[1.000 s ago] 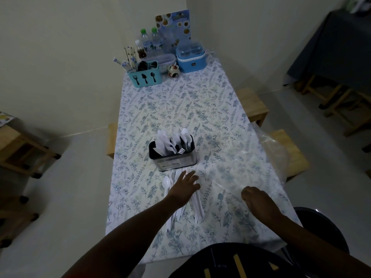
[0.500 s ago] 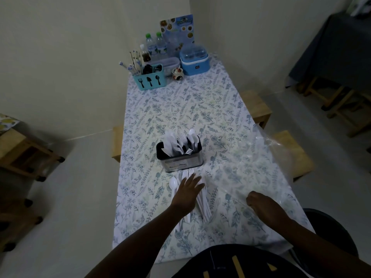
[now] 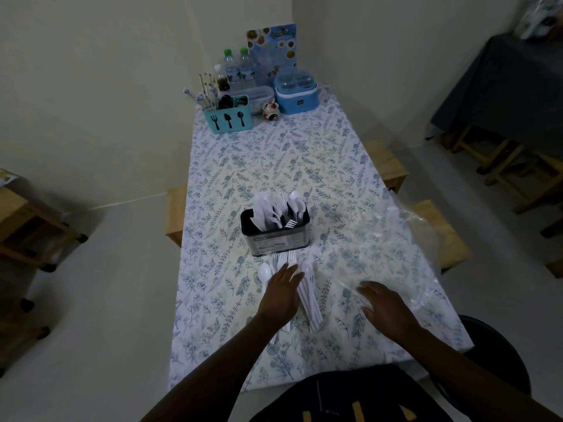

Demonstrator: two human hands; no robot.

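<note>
Pressing flat with released left grip (image 3: 281,295) on loose white plastic spoons and forks (image 3: 310,300), bunched on floral-clothed table (image 3: 274,166) just before dark rectangular metal caddy (image 3: 277,242), likely to gather them. Pinning crinkled clear plastic bag (image 3: 405,254) under released right grip (image 3: 387,309), probably against sliding.

left hand (image 3: 281,295): palm down, fingers straight and close together, pointing forward and slightly right
left forearm (image 3: 213,367): bare, enters from bottom left, angled up and right to the wrist
right hand (image 3: 385,309): palm down, flat, fingers loosely extended, pointing forward-left
right forearm (image 3: 463,360): bare, enters from bottom right, angled up and left to the wrist
spacing: hands near each other, not touching; left reaches a bit further forward than right
</note>
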